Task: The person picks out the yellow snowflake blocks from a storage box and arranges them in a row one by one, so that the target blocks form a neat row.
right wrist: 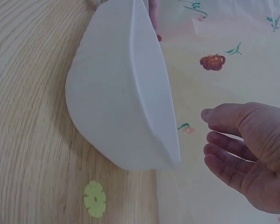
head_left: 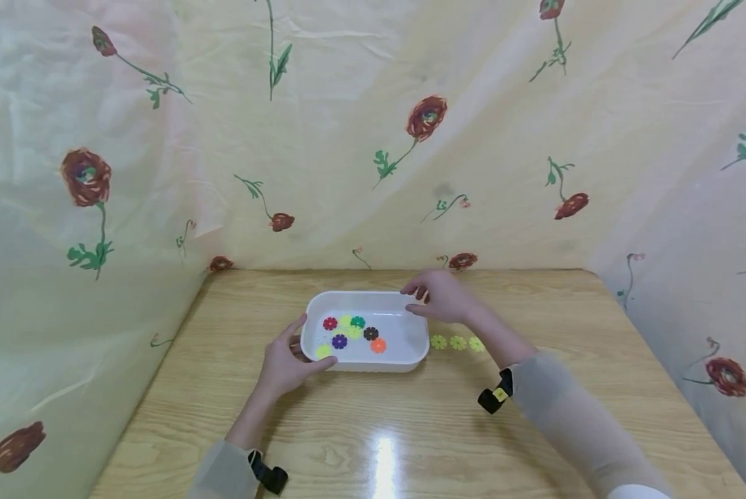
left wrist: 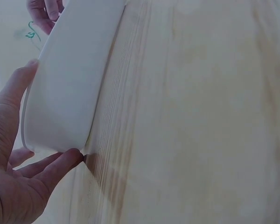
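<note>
A white plastic tray [head_left: 365,366] holds several small flower-shaped discs, among them a red disc [head_left: 330,324], a purple disc [head_left: 339,341], a dark brown disc [head_left: 370,333] and an orange disc [head_left: 378,345]. At its left end, my left hand [head_left: 283,362] grips the tray between thumb and fingers. Over the right back corner hovers my right hand [head_left: 438,296], fingers loosely bent. The right wrist view shows that hand apart from the tray wall [right wrist: 107,88], with nothing between thumb and fingers.
Three yellow-green discs lie in a row just right of the tray, the middle disc [head_left: 458,342] among them. Everything stands on a wooden table [head_left: 360,409]. Flower-printed cloth [head_left: 348,138] rises behind the table and along both sides.
</note>
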`<state>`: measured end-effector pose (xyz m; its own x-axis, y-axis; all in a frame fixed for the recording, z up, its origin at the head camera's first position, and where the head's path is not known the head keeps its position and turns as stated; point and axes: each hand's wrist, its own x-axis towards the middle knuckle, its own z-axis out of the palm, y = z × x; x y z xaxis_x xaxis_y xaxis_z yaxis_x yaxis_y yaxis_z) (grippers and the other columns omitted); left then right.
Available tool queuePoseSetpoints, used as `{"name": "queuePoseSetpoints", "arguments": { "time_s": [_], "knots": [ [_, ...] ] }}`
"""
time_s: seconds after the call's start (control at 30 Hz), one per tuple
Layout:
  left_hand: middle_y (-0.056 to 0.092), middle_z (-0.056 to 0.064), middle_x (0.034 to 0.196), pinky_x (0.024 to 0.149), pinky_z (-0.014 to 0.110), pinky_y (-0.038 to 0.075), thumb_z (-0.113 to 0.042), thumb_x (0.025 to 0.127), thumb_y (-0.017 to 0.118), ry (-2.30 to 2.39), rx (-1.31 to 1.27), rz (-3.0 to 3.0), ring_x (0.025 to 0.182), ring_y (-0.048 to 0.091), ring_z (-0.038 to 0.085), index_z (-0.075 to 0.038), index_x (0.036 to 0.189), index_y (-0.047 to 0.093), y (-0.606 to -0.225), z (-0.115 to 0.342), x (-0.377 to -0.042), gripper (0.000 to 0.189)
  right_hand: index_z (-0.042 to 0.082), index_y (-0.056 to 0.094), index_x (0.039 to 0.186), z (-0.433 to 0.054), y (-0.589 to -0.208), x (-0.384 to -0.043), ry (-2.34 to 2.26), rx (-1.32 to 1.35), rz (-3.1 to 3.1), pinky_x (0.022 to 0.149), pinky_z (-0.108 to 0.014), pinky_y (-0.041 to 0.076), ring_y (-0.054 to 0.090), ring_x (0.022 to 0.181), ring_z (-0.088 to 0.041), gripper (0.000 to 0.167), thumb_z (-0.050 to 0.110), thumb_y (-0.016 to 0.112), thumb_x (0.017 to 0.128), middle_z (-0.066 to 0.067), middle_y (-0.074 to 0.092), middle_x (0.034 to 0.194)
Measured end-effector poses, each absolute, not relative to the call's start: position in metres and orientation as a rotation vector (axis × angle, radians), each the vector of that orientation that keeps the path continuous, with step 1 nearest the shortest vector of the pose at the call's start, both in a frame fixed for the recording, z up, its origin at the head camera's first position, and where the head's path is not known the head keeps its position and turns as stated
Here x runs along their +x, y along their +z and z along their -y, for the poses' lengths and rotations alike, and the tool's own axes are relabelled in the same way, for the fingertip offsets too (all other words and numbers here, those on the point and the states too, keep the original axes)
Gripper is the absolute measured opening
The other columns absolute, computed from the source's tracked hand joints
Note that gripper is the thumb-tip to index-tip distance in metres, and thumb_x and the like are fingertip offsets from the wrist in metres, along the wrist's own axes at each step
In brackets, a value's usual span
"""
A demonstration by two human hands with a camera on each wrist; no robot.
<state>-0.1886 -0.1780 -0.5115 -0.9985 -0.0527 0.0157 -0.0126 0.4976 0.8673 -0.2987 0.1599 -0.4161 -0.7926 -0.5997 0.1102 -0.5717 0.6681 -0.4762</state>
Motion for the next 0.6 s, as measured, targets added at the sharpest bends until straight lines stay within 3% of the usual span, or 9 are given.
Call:
{"name": "queuePoseSetpoints", "arguments": {
  "time_s": [0.6],
  "knots": [
    [0.071,0.018,0.132,0.09,0.039,0.067,-0.04,0.075,0.099,-1.527,0.051,2.675,0.11,0.075,0.03,-0.013,0.162,0.044,-0.511,0.176,-0.188,0.107,0.007,0.078,0.123,-0.117,-0.432,-0.303,-0.749,-1.003,-2.734,0.085,-0.032,0.064,0.073,0.098,-0.022,0.03,0.02,0.079,0.096,-0.013,0.079,0.119]
  ]
}}
